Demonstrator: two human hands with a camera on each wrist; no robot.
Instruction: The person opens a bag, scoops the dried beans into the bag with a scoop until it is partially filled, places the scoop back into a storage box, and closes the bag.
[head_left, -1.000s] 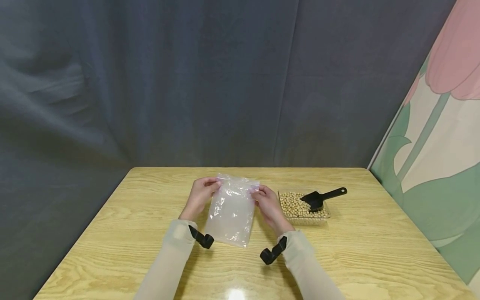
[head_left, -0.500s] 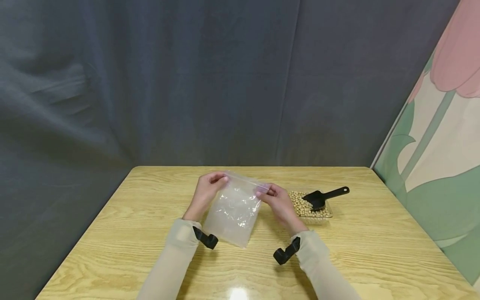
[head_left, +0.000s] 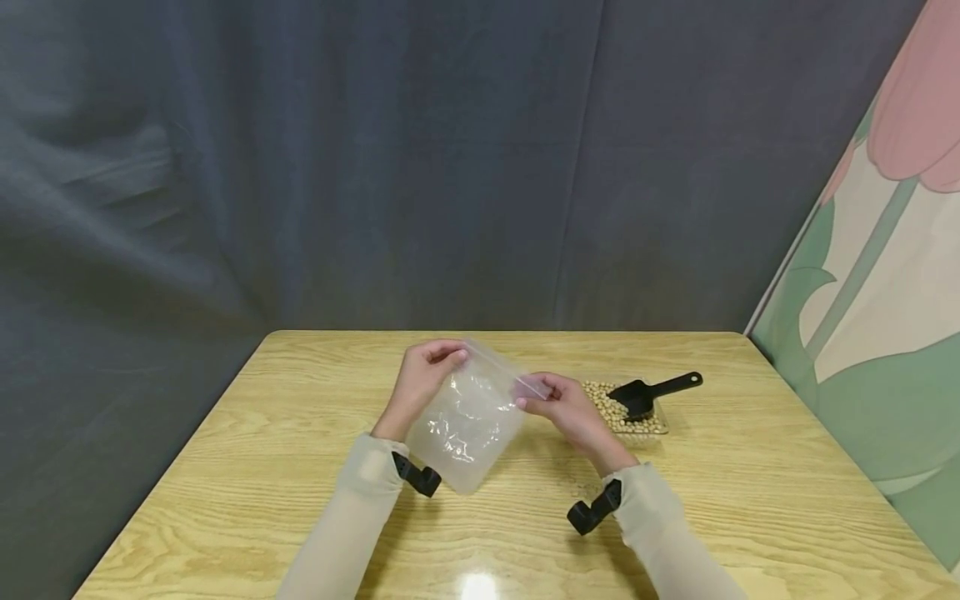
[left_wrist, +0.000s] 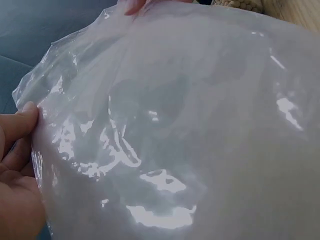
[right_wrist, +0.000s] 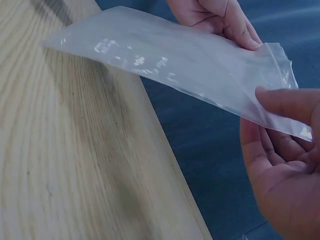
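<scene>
Right wrist view gives the best look at the grip: the right hand has its thumb laid over one top corner of the plastic bag, with the fingers curled in underneath — a pinch, nothing wider. The left hand pinches the other top corner the same way, thumb toward the wearer. My guess on why: the film is limp, so two corners held apart keep it spread. The pale strip along the top edge slants down toward the right hand, and the body hangs back toward the wearer. Can't honestly tell if the bottom edge touches the table.

Just beyond the right hand sits a clear tray of pale beans, partly hidden behind that hand. A black scoop lies with its blade on the beans and its handle sticking out past the rim — probably so it's easy to grab. Dark curtain behind everything.
</scene>
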